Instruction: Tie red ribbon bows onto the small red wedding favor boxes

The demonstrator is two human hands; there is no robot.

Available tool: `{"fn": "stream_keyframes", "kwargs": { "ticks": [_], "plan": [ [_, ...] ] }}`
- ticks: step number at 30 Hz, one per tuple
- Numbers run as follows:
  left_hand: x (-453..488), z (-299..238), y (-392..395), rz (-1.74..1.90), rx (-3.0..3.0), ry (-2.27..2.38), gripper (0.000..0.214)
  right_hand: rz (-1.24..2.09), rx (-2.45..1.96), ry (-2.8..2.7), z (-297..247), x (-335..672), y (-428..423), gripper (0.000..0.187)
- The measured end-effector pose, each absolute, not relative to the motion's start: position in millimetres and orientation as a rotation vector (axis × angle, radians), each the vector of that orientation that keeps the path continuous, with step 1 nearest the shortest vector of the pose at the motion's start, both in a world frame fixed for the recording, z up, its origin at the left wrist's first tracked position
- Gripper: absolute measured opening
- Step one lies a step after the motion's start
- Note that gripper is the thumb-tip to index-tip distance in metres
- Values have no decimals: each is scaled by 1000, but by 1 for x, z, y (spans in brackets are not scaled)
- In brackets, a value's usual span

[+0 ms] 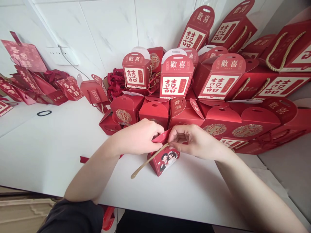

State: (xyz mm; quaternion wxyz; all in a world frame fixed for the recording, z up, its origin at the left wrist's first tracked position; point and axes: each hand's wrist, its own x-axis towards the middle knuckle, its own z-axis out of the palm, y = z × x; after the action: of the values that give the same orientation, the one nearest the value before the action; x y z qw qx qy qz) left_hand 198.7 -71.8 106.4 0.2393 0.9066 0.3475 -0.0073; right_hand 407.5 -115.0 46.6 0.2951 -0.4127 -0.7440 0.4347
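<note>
A small red gift box [165, 160] with a cartoon couple printed on its side stands on the white table [48, 152] in front of me. My left hand [139, 136] is closed around the box's red top flap. My right hand [191, 139] pinches the top from the other side, together with a gold ribbon [148, 160] that trails down to the left. Both hands meet over the box's top, which they largely hide.
A large heap of finished red gift boxes [218, 81] with gold cord handles fills the back and right. Flat red boxes and bags [31, 87] lie at the far left by the tiled wall. A black hair tie [44, 113] lies on the table.
</note>
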Motion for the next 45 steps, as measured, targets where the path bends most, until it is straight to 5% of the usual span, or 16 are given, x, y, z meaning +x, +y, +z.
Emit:
{"fn": "stream_keyframes", "kwargs": {
  "ticks": [25, 45],
  "plan": [
    [202, 105, -82, 16, 2518, 915, 24, 1201, -1107, -1987, 52, 407, -119, 6],
    [196, 105, -68, -66, 2583, 890, 22, 104, -991, -2383, 51, 400, -119, 2]
  ]
}}
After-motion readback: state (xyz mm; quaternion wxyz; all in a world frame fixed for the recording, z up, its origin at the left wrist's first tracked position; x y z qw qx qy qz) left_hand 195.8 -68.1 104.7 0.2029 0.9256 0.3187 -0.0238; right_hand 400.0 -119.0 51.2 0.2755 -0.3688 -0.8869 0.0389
